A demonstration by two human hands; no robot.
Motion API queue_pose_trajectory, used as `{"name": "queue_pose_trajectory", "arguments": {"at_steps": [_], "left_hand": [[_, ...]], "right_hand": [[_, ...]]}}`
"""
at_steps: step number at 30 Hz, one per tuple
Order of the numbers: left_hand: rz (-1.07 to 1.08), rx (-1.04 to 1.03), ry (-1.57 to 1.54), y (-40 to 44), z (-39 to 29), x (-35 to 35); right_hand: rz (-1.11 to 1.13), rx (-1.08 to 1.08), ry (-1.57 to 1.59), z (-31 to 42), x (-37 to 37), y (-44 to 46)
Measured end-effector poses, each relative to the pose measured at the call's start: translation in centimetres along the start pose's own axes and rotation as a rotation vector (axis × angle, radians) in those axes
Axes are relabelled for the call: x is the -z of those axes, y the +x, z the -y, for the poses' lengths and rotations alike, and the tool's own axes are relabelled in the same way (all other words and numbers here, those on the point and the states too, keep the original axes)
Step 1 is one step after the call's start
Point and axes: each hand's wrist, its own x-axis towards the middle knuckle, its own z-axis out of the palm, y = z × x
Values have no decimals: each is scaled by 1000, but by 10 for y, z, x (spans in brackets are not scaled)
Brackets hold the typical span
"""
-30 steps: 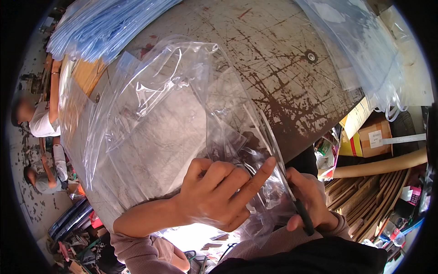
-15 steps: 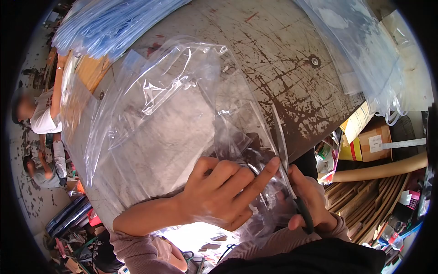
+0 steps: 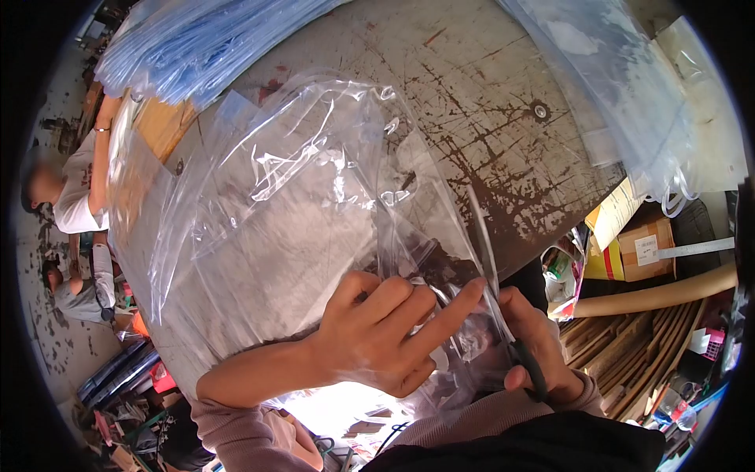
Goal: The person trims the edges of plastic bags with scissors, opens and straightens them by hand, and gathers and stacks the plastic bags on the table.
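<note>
A large clear plastic sheet or bag [image 3: 299, 212] spreads over the worn table and bunches up towards my body. My left hand [image 3: 385, 330] is closed on its near edge, with the index finger stretched out towards the scissors. In my right hand [image 3: 543, 338] is a pair of scissors [image 3: 489, 267] with dark handles, its blades pointing away from me along the right edge of the plastic. The left fingertip lies close beside the blades. Folded plastic partly hides the fingers of both hands.
Blue-tinted plastic sheets [image 3: 212, 47] are stacked at the far left of the scratched table [image 3: 503, 118]. More clear bags [image 3: 621, 86] hang over its right edge. Cardboard boxes [image 3: 645, 244] and flat cardboard [image 3: 629, 346] stand at right. Another person [image 3: 79, 181] is at left.
The scissors and my right hand have shifted slightly towards the right and nearer me. The plastic has moved a little, with changed reflections. My left hand stays nearly in place.
</note>
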Motion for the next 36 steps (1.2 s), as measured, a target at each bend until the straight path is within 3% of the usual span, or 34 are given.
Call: {"name": "queue_pose_trajectory", "arguments": {"at_steps": [2,5,8,11,14,16,18,20,22,36], "left_hand": [[-22,-15,-18,-2,2,-2],[-25,-37,-8,-5,2,-4],[-34,-106,72,-4,3,-4],[54,-112,136,-2,1,2],[130,-123,170,1,1,5],[116,-128,123,0,3,4],[103,-137,109,-2,4,4],[91,-143,98,-4,5,1],[10,-138,1,-4,7,-2],[-9,-122,-11,-3,10,1]], "right_hand": [[-28,-25,4,7,4,-2],[-24,-116,-485,14,17,-5],[-80,-52,-415,18,16,-3],[-423,245,-368,28,10,2],[-570,389,-456,30,26,5],[-518,429,-511,39,28,6],[-591,445,-1038,48,23,16],[-562,467,-1052,49,18,22],[-676,520,-1336,49,10,30],[-575,592,-1645,51,7,35]]}}
